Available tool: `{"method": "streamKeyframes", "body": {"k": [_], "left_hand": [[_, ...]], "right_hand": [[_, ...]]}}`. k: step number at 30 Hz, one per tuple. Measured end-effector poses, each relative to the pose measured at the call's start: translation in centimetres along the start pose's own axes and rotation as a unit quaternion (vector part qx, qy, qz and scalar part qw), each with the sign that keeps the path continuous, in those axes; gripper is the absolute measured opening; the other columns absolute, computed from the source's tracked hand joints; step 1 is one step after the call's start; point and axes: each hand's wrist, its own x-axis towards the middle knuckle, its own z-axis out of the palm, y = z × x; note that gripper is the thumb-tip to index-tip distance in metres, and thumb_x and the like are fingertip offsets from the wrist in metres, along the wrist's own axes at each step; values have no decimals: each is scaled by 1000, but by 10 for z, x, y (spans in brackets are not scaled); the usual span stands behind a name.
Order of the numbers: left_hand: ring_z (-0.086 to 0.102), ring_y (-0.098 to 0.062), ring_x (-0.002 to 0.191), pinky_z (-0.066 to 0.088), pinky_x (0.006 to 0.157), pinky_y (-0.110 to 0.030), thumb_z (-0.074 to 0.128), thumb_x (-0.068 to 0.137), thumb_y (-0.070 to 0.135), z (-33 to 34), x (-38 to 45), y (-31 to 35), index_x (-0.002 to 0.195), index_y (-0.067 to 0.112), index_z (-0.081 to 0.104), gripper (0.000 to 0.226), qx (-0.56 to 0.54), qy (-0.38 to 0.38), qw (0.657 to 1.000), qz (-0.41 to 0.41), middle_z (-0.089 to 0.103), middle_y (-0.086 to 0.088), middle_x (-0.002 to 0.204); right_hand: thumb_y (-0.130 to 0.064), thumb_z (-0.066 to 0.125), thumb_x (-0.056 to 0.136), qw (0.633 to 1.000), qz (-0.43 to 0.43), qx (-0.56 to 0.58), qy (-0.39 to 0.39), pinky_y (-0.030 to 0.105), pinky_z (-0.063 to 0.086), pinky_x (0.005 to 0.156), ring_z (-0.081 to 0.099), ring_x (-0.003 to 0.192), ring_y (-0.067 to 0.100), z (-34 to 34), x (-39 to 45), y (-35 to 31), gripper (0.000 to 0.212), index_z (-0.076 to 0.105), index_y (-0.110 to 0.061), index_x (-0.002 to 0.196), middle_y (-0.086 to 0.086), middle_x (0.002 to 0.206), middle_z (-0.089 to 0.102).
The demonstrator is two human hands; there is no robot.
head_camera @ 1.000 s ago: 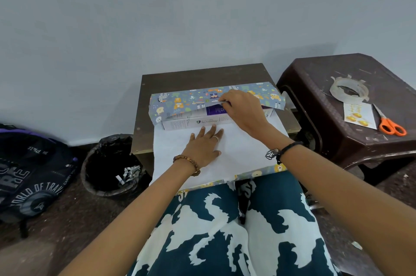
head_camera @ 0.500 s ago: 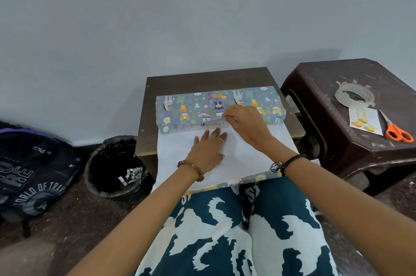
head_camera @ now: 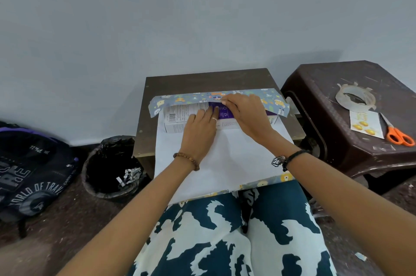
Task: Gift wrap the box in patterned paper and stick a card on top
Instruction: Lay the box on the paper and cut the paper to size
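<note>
Head view | left hand (head_camera: 199, 131) flat on box (head_camera: 180, 115); right hand (head_camera: 245, 113) fingers pinch patterned paper (head_camera: 265, 95)

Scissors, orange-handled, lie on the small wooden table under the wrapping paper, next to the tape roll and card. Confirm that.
Not quite. The head view shows the scissors on the dark brown plastic stool to the right, not the wooden table. They do lie beside the card, near the tape roll.
</note>
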Motion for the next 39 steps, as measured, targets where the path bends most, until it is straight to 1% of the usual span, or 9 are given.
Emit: {"method": "streamKeyframes", "body": {"k": [2,4,7,14,18,25,29,33,39], "left_hand": [[50,-29,118,42,99,-41,74,75,26,-1,11,-4,129,13,52,60,-41,-47,998,4,55,-9,127],[25,-34,138,21,113,-49,58,89,28,2,18,-7,145,21,29,63,-59,-111,992,1,32,-9,148],[13,-34,142,16,114,-53,47,96,29,6,19,-12,149,26,15,62,-38,-135,990,-2,19,-7,154],[15,-34,142,17,113,-54,45,97,31,5,18,-10,149,28,13,61,-38,-129,991,-14,20,-7,155],[15,-33,142,18,112,-54,46,96,31,6,18,-11,149,27,14,61,-44,-126,991,-15,21,-7,154],[19,-32,141,20,113,-51,47,96,31,8,17,-14,148,27,16,61,-40,-118,992,-13,26,-7,152],[28,-31,137,25,112,-46,49,95,29,10,16,-15,147,26,21,59,-51,-107,993,-22,35,-6,147],[27,-29,138,25,111,-43,47,95,28,10,14,-14,147,26,23,57,-57,-97,993,-25,36,-4,147],[19,-34,140,17,115,-52,48,95,26,11,14,-11,147,24,22,58,-74,-102,992,-29,32,-8,149]], "right_hand": [[-24,41,99,1000,1,-5,0,43,42,87,65,87,25,0,2,0,26,65,-17,107,4,95,71],[-24,42,99,1000,2,-10,-2,43,43,88,65,87,25,1,2,1,26,65,-17,108,5,95,71],[-21,46,98,1000,-6,-20,-1,43,43,88,65,87,26,0,1,1,23,65,-14,110,7,97,71],[-12,61,89,998,-44,-55,0,48,47,87,66,89,30,-2,-3,4,25,63,-7,114,13,102,70],[-17,56,93,998,-39,-55,-9,46,45,89,64,92,29,-4,-3,4,26,62,-8,117,13,104,69],[-11,66,85,997,-52,-58,-1,47,48,83,66,87,31,-4,-5,3,26,65,-6,110,13,99,70],[-16,57,92,997,-44,-56,-19,47,44,90,65,93,28,-2,-7,6,25,62,-9,116,12,104,69],[-21,50,96,998,-27,-41,-30,44,43,93,64,95,25,-2,-7,8,25,62,-12,116,9,105,69],[-19,51,96,998,-35,-41,-21,45,44,90,65,90,27,-1,-7,7,23,64,-10,112,11,101,70]]}}
